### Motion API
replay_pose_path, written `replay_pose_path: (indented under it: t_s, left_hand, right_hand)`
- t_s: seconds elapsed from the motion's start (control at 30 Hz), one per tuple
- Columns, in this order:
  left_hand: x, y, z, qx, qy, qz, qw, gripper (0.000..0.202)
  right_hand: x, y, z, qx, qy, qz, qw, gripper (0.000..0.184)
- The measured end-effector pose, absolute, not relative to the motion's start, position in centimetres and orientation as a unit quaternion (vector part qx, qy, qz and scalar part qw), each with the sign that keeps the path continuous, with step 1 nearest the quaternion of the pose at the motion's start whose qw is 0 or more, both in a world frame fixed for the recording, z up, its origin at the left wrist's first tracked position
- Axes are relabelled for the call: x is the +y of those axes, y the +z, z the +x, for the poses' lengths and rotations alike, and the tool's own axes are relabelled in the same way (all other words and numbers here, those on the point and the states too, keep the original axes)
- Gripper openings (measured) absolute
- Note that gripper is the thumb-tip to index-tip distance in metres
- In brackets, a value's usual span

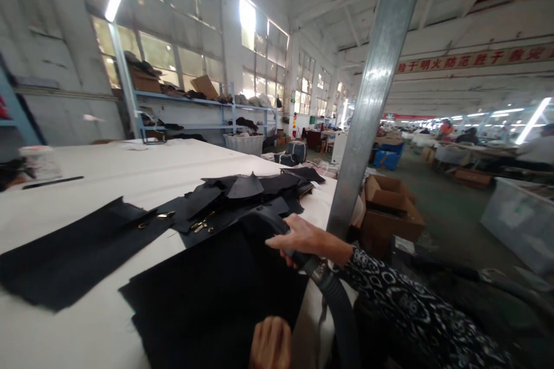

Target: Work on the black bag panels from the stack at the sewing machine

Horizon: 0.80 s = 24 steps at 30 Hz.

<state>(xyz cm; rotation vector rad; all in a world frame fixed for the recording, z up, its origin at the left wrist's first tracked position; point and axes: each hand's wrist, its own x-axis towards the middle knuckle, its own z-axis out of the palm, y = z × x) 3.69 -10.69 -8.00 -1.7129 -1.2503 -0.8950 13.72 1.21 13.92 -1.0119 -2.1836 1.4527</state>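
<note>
Single head-worn view, tilted, looking forward and down across the table [130, 173] from its near edge; hall beyond at right. Near objects fill the lower frame.

Red banner [476, 59] on beam reads roughly "于明火防范胜于".

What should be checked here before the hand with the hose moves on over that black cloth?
1. Right hand has a grip on the dark hose: ok, fingers wrap it.
2. Left hand rests at the near edge of the black fabric panel: ok.
3. Panel lies flat on the white table: ok.
4. Small metal bits lie near the hose end: not ok.
5. Pile of cut pieces clear of the hose: cannot tell.
6. Metal post close to the right arm: not ok.
</note>
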Motion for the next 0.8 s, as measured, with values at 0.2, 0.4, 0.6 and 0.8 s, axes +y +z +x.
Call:
replay_pose_path:
  t_s: [0.2, 0.4, 0.6, 0.8]
  left_hand:
    - [-11.2, -7.2, 3.8, -0.519, -0.361, -0.711, 0.308, 0.021]
    - [-11.7, -6.7, 3.8, -0.547, -0.366, -0.718, 0.227, 0.023]
    - [-12.0, -4.5, 3.9, -0.573, -0.460, -0.669, 0.109, 0.026]
    - [-11.5, -2.4, 2.1, -0.669, -0.485, -0.537, -0.167, 0.040]
  right_hand:
    - [-0.3, 14.7, 20.1, -0.754, 0.480, -0.406, 0.192, 0.034]
    - [-7.0, 10.6, 26.4, -0.702, 0.502, -0.464, 0.201, 0.032]
    - [-11.9, 6.1, 28.9, -0.634, 0.561, -0.485, 0.218, 0.022]
    - [-10.8, 4.5, 29.2, -0.644, 0.587, -0.436, 0.225, 0.018]
